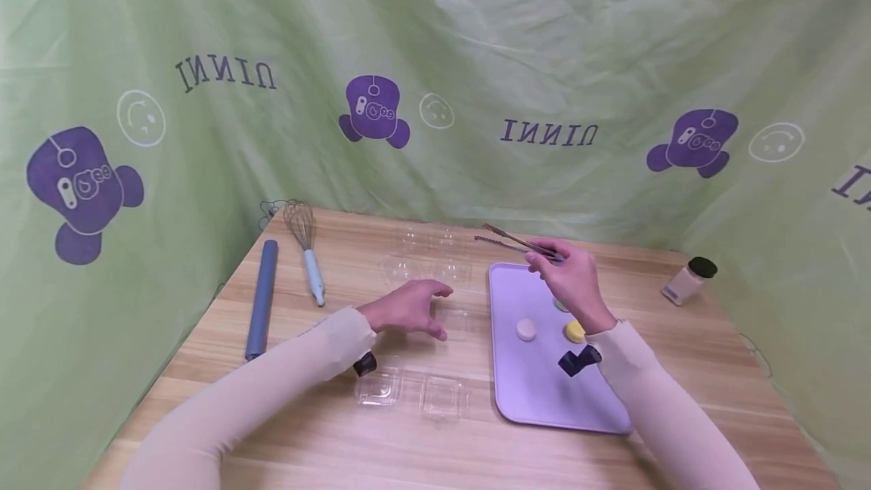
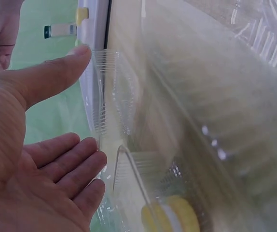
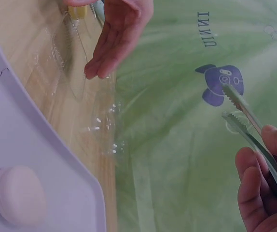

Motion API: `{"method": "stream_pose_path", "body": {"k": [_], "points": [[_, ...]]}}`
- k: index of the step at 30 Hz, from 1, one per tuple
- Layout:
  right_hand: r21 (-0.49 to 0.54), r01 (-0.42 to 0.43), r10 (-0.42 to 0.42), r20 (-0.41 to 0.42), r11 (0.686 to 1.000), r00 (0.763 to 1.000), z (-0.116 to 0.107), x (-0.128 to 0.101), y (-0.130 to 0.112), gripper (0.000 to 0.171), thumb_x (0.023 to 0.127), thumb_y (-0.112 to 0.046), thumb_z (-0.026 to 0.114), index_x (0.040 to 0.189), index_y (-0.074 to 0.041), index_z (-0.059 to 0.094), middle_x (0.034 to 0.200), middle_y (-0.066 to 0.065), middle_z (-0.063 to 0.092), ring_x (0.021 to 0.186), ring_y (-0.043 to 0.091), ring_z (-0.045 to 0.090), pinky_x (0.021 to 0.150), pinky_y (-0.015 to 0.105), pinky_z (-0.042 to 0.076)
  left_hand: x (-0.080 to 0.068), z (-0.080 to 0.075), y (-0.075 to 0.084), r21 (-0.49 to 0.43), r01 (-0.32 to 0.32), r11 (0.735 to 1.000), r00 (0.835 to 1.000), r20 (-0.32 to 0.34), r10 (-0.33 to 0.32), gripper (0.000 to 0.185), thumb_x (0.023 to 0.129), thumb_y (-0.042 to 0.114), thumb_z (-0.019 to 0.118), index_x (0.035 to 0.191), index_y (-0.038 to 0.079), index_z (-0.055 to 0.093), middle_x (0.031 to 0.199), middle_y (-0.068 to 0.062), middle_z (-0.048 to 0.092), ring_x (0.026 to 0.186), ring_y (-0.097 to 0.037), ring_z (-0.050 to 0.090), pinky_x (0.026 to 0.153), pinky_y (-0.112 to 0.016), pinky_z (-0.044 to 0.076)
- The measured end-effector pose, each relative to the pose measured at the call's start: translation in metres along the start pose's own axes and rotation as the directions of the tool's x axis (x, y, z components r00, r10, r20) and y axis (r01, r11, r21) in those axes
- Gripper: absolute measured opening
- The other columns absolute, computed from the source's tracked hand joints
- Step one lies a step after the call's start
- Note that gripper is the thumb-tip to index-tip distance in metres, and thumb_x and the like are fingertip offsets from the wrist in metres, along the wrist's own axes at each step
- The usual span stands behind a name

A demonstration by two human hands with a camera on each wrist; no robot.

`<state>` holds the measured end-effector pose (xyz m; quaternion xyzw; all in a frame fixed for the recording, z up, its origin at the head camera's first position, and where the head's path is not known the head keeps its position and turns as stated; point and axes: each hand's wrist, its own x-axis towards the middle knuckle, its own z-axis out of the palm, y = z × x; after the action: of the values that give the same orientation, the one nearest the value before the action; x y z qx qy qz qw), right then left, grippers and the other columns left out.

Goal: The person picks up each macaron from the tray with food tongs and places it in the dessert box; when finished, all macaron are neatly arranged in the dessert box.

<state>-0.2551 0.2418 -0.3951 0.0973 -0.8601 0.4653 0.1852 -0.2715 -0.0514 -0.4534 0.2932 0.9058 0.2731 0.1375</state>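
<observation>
Right hand (image 1: 570, 278) gripping tongs (image 1: 515, 239) near purple tray (image 1: 544, 395), left hand (image 1: 407, 307) spread wide beside clear container (image 1: 457, 324)

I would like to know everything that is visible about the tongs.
The tongs look metallic and shiny, with two slim arms that end in toothed tips. The tips stand apart, with nothing between them. The right hand holds the tongs in the air near the tray's far end, fingers covering their rear part. In the head view, the tips point left and away from the person.
</observation>
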Motion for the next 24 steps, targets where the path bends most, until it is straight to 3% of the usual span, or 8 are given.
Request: {"method": "stream_pose_path", "body": {"k": [6, 17, 20, 24], "points": [[0.004, -0.017, 0.017, -0.002, 1.0, 1.0, -0.003, -0.001, 0.002, 0.031, 0.093, -0.024, 0.075, 0.117, -0.005, 0.074, 0.09, 0.02, 0.078, 0.066, -0.002, 0.067, 0.058, 0.017, 0.058, 0.001, 0.003, 0.0, 0.004, 0.003, 1.0, 1.0, -0.008, -0.003, 0.09, 0.07, 0.03, 0.092, 0.146, 0.007, 0.051, 0.15, -0.01, 0.056, 0.139, -0.03, 0.052, 0.121, -0.046, 0.041], [0.008, -0.06, 0.06, -0.021, 0.998, 0.998, -0.014, -0.002, 0.011, 0.031, 0.093, -0.026, 0.074, 0.117, -0.006, 0.074, 0.093, 0.025, 0.076, 0.068, 0.001, 0.068, 0.06, 0.017, 0.059, -0.001, 0.007, -0.001, -0.083, 0.013, 0.996, 0.999, -0.05, -0.018, 0.082, 0.071, 0.022, 0.091, 0.144, 0.01, 0.055, 0.146, -0.008, 0.06, 0.135, -0.028, 0.056, 0.119, -0.046, 0.043], [0.035, -0.08, 0.081, -0.04, 0.996, 0.996, -0.02, -0.001, 0.017, 0.031, 0.093, -0.024, 0.075, 0.117, -0.004, 0.074, 0.087, 0.016, 0.077, 0.068, 0.001, 0.069, 0.061, 0.017, 0.059, -0.001, 0.008, -0.001, -0.104, 0.019, 0.994, 0.998, -0.054, -0.025, 0.081, 0.071, 0.022, 0.091, 0.143, 0.01, 0.055, 0.146, -0.008, 0.06, 0.135, -0.028, 0.056, 0.119, -0.046, 0.043], [0.088, -0.105, 0.112, -0.066, 0.99, 0.992, -0.029, 0.001, 0.027, 0.032, 0.093, -0.02, 0.074, 0.117, 0.0, 0.073, 0.075, -0.012, 0.074, 0.065, 0.0, 0.068, 0.058, 0.016, 0.058, 0.001, 0.009, -0.001, -0.113, 0.022, 0.993, 0.998, -0.061, -0.029, 0.082, 0.07, 0.022, 0.092, 0.142, 0.01, 0.056, 0.146, -0.007, 0.06, 0.135, -0.028, 0.056, 0.119, -0.045, 0.044]]}}
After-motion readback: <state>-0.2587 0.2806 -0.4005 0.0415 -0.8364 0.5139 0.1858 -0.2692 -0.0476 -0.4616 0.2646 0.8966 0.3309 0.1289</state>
